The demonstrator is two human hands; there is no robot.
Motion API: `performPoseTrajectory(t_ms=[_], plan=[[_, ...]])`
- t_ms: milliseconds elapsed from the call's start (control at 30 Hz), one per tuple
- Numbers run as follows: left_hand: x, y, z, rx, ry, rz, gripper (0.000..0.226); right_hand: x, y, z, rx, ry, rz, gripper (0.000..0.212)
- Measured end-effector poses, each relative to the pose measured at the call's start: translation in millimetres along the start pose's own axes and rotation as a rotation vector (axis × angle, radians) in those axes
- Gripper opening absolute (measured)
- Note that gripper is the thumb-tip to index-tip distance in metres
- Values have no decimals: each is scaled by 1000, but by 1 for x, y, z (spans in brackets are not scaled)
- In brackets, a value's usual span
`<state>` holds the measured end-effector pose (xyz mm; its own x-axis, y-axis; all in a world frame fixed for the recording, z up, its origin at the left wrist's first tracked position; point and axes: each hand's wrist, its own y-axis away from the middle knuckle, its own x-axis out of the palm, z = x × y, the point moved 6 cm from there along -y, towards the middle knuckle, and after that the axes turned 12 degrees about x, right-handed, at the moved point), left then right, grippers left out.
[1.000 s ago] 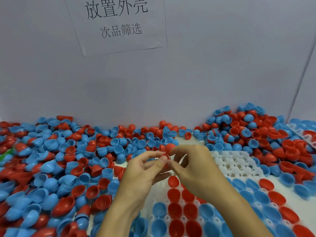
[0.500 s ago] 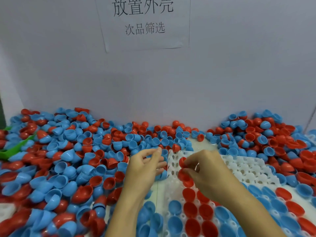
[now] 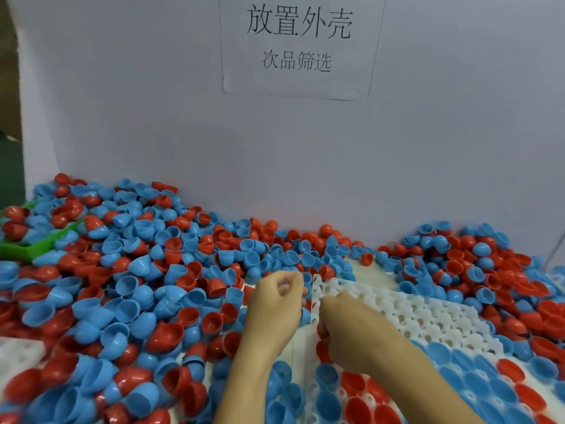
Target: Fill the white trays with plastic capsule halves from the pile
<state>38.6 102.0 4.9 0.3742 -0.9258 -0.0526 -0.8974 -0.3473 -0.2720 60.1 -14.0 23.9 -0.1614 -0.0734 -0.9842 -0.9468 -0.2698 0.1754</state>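
A white tray [image 3: 412,316] with round cups lies in front of me; its near rows hold red and blue capsule halves [image 3: 477,381], while its far rows are bare. My right hand [image 3: 357,335] is low over the tray's left side, fingers curled around red capsule halves [image 3: 321,330] at a cup. My left hand [image 3: 275,304] sits at the tray's left edge against the pile [image 3: 137,286], fingers and thumb curled together over blue halves. Whether it holds one is hidden.
Loose red and blue halves heap up on the left and again at the far right [image 3: 474,270]. A green bin [image 3: 30,246] is half buried at far left. Another white tray [image 3: 18,353] peeks out at lower left. A white wall with a paper sign [image 3: 299,44] closes the back.
My hands have parted and dropped from mid-air. The right hand went down to the tray with red halves; the left moved to the pile's edge and its fingers curled. My view shifted left.
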Motion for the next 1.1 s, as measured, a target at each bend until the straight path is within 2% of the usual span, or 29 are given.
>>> performPoseTrajectory(t_ms=[133,333,400,533,700,800,900,1000,1100], plan=[[2,1,-2,29,-44,34,23,-1,-2,-10,77,-76,18,28],[17,2,-1,82,-179,178,18,-3,3,-2,39,-66,-73,21],[20,2,-1,94,-223,188,19,-4,5,-3,31,-78,-74,25],[18,2,0,118,-286,186,19,-11,13,-16,15,-213,-126,10],[26,4,1,136,-390,238,22,-38,36,-77,-16,-529,-217,19],[28,4,2,132,-440,217,32,-46,55,-151,130,-578,-299,21],[30,5,2,107,-529,201,42,-30,69,-230,392,-568,-367,22],[36,8,2,82,-575,203,49,5,71,-280,624,-567,-290,47],[37,10,2,66,-585,202,47,34,65,-286,640,-629,-196,62]])
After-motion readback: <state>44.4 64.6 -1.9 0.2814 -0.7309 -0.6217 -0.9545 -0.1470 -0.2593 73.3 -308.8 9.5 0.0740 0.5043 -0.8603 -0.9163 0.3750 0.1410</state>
